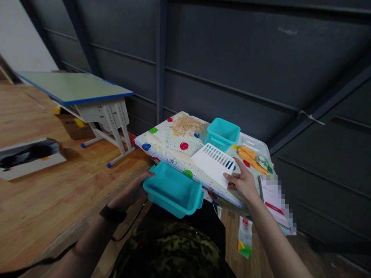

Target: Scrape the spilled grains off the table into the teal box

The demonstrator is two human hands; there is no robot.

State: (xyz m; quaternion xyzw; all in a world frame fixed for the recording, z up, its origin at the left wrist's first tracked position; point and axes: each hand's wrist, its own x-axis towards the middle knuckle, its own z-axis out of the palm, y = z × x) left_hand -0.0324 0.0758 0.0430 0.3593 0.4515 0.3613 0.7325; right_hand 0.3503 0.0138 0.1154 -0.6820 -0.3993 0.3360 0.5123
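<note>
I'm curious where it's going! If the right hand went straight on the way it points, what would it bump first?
The right hand has its fingers on the white slotted board, so that comes first. Beyond it probably the small teal tub, though depth is unclear.

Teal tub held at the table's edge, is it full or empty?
Empty: the teal tub shows only its bare inner floor; the left hand grips its end.

two teal tubs (174,206) (223,133); one white slotted card (214,164); one grain heap (187,124)
</note>
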